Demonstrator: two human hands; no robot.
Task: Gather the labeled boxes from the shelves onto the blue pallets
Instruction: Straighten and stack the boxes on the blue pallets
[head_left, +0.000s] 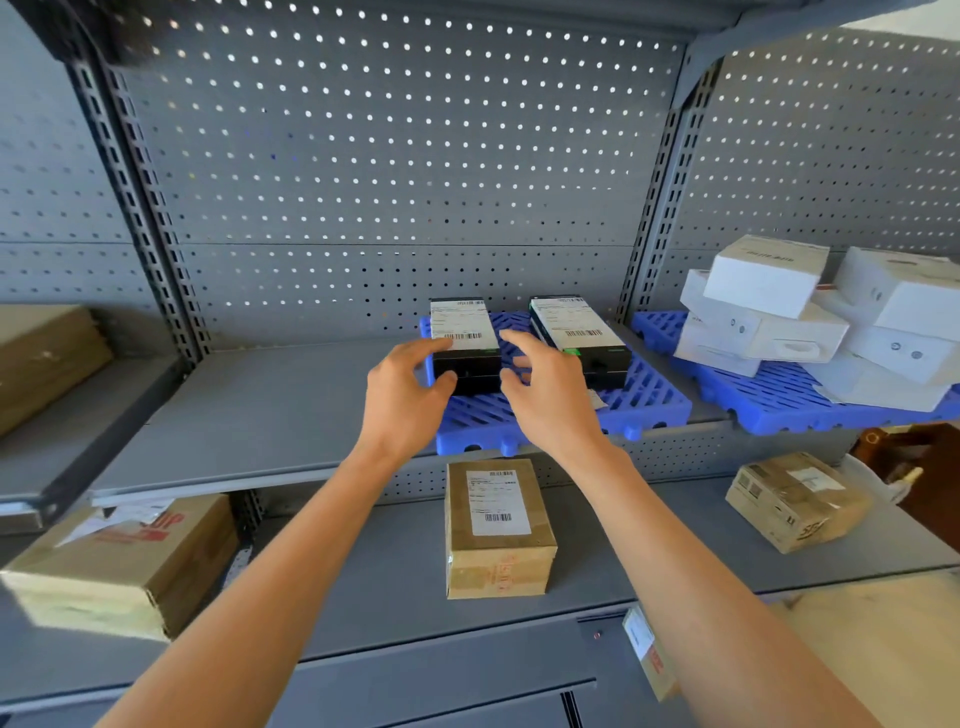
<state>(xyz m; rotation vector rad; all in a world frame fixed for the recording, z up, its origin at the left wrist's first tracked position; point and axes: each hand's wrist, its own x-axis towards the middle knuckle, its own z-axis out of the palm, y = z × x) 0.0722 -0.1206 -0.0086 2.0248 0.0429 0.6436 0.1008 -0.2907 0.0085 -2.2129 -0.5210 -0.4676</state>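
Two bare arms reach forward to the upper shelf (270, 410) of a grey metal rack with a perforated back panel (395, 171). On that shelf lies a blue pallet (644, 400), and on it stand two black boxes with white barcode labels on top. The left black box (464, 343) sits at the pallet's left edge; the right black box (579, 335) stands just beside it, with a strip of pallet showing between them.

The left hand (402, 400) is at the near left corner of the left black box, fingers spread and relaxed, fingertips at the label's edge and thumb at the box's front face. Whether it really touches cannot be told. The right hand (545, 395) hangs in front of the gap between the two boxes, fingers loosely spread and grasping nothing.

To the right, a second blue pallet (769, 405) carries an untidy pile of white boxes (810, 322), some tilted.

On the lower shelf (623, 540), a labelled brown box (496, 525) stands just below the first pallet. A taped brown parcel (795, 499) lies further right, and a large flat carton (124, 561) with red print lies at the near left. Another brown carton (41, 358) rests on the far left shelf.
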